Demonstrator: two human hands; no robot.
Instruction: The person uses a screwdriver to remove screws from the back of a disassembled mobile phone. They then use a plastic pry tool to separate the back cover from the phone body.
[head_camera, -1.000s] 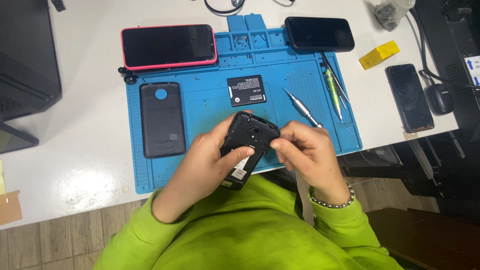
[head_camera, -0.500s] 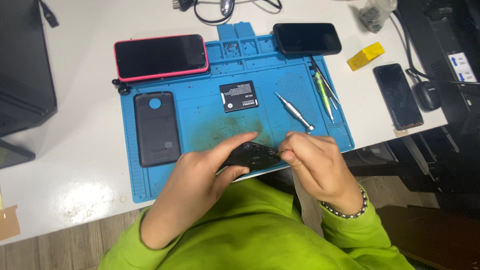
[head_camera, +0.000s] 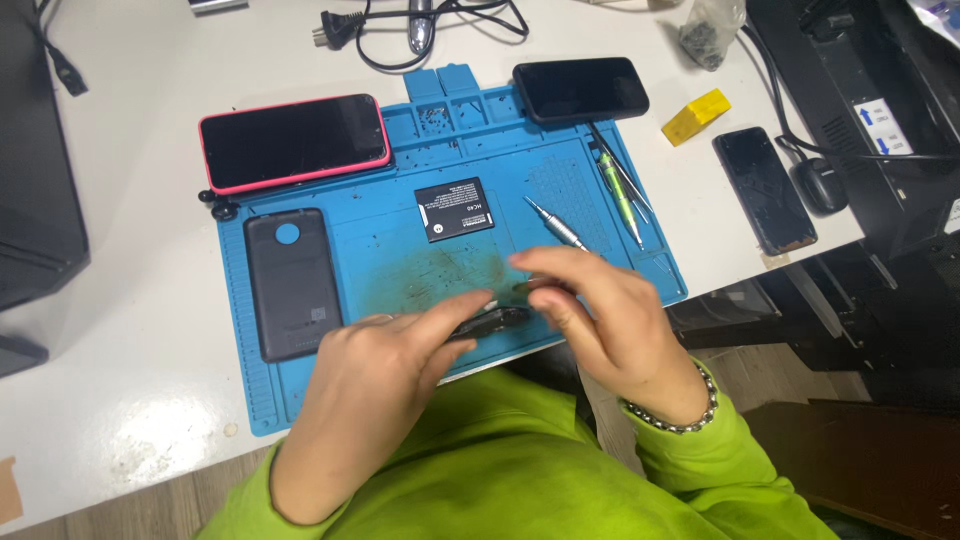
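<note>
The dark phone body (head_camera: 490, 322) lies flat and low over the near edge of the blue work mat (head_camera: 400, 260), at lower centre of the frame. The left hand (head_camera: 385, 365) clamps its left end between thumb and fingers. The right hand (head_camera: 610, 320) pinches its right end, fingers closed.

Blue mat (head_camera: 400, 250): matt rubbery, smudged. Back cover (head_camera: 292, 285) at 9 o'clock: matt dark plastic. Red-cased phone (head_camera: 294, 142): glossy glass. Screwdriver (head_camera: 556, 224): brushed metal.
</note>
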